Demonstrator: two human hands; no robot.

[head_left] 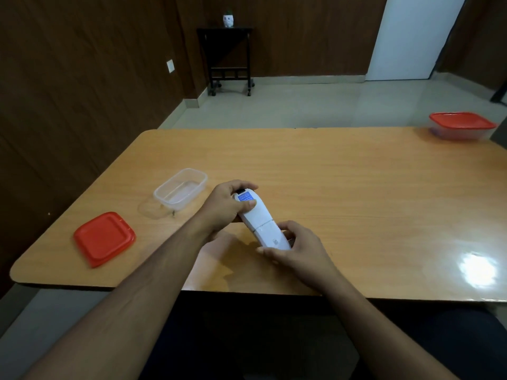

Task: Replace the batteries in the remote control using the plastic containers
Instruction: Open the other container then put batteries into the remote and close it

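The white remote control [260,222] is held back-side up above the worktop [356,193] near its front edge; the left hand [229,205] grips its far end, the right hand [295,249] its near end.

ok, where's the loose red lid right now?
Head view: the red lid lies flat on the table near its front-left corner, just left of the open clear container and apart from it.

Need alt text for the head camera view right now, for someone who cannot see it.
Both hands hold a white remote back side up over a wooden table, left hand at its far end, right hand at its near end. An open clear container and red lid lie left.
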